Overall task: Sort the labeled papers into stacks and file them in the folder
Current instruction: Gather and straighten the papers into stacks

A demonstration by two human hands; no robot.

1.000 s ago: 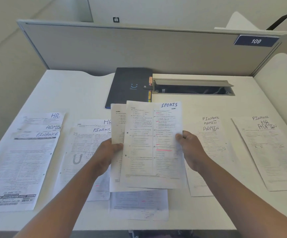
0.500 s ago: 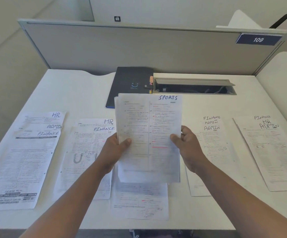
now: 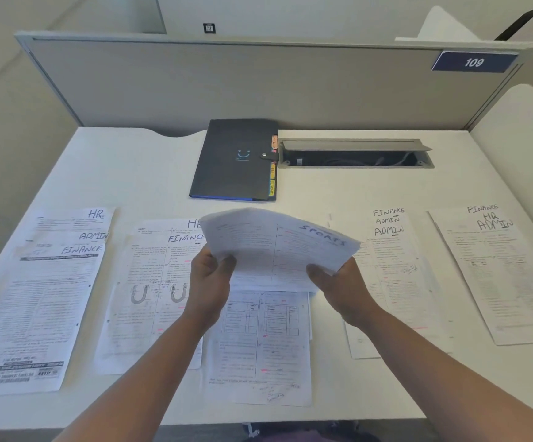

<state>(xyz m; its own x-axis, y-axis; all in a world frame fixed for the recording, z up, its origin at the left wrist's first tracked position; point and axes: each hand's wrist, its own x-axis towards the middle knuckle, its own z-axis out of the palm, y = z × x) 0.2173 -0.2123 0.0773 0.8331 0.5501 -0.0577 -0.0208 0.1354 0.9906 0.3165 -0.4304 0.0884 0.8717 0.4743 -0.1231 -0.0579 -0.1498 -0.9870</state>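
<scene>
Both forearms were bare to the frame's edge, with no sleeves showing. The left hand (image 3: 209,282) and right hand (image 3: 343,287) wore no gloves, rings or watch.

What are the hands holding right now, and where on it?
Both hands hold the SPORTS papers: left hand at the lower left edge, right hand at the lower right.

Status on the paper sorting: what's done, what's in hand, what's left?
Done: little. Four spreads on the desk still mix HR, ADMIN and FINANCE labels, like the left spread.
In hand: left hand and right hand hold the SPORTS stack, above one more sheet.
Left: regrouping the spreads; all filing, since the folder is snapped shut.
</scene>
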